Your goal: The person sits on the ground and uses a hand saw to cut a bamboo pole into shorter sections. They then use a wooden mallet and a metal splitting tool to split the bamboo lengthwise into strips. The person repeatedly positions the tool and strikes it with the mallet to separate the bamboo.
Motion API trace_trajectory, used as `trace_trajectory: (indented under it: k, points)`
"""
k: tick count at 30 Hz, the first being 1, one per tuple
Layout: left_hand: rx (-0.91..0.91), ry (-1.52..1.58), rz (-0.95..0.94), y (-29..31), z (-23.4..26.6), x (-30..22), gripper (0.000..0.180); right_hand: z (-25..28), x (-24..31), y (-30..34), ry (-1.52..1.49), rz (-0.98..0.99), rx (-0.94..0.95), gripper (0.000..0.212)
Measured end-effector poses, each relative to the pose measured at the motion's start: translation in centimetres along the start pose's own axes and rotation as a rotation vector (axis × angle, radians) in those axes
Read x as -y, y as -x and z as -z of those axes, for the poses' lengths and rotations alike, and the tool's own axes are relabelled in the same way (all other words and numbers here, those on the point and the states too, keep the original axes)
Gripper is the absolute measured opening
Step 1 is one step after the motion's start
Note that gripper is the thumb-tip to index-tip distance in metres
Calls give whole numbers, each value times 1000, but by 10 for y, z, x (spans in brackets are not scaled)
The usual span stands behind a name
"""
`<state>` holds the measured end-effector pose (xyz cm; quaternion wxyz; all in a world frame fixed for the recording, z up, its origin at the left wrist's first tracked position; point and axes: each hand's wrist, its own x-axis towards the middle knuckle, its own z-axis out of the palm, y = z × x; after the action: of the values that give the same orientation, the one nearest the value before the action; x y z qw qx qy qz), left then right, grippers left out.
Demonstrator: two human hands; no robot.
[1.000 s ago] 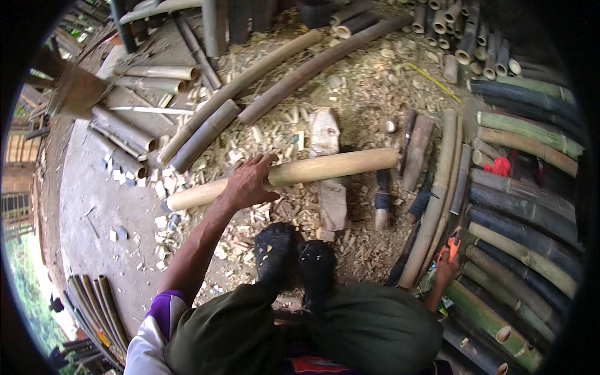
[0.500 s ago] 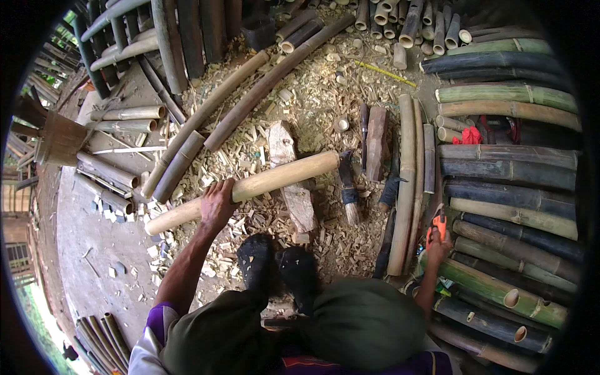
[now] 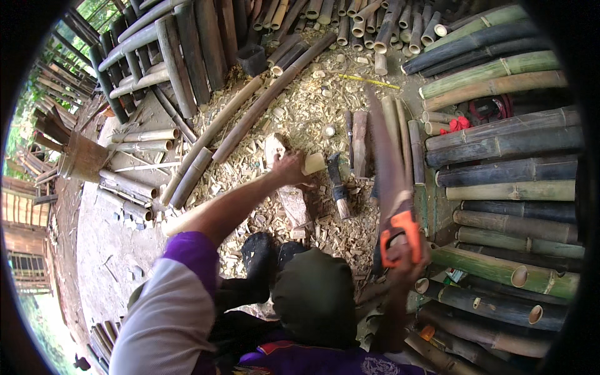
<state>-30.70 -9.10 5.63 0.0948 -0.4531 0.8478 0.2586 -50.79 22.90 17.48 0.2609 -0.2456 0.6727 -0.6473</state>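
My left hand (image 3: 289, 170) is closed over a pale, peeled bamboo pole (image 3: 314, 164) near its right end. The forearm hides much of the pole's middle, and its left end shows beside my sleeve. Beneath the pole lies a rough, light wood block (image 3: 295, 209) on the chips. My right hand (image 3: 406, 253) grips the orange handle of a hand saw (image 3: 403, 231). The saw is raised to the right of the pole, apart from it, its long blade blurred and pointing away from me.
A dark-bladed tool with a pale handle (image 3: 337, 190) and a brown wood block (image 3: 360, 144) lie right of the pole. Bamboo poles (image 3: 500, 190) are stacked along the right. Wood chips (image 3: 297, 106) cover the floor. A yellow measuring tape (image 3: 365, 80) lies farther off.
My left hand has moved right along the pole to near its right end. My right hand has brought the saw up from the right side toward the middle.
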Motion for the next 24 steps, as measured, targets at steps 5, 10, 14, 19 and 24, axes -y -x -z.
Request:
trace_trajectory:
  k: [5,10,14,19,24]
  points:
    - [-61,98,115,-16,-24,-9,62,-18,-24,46,12,-57,175,45]
    - [-90,244,62,-11,-24,7,72,-20,-27,57,210,-49,322,56]
    - [-42,213,92,-13,-20,4,85,-20,-27,58,289,-71,352,56]
    - [-123,188,80,-14,-23,0,82,-18,-45,67,313,24,300,58]
    - [-179,197,73,-12,-28,10,73,-22,-40,77,232,-39,323,59]
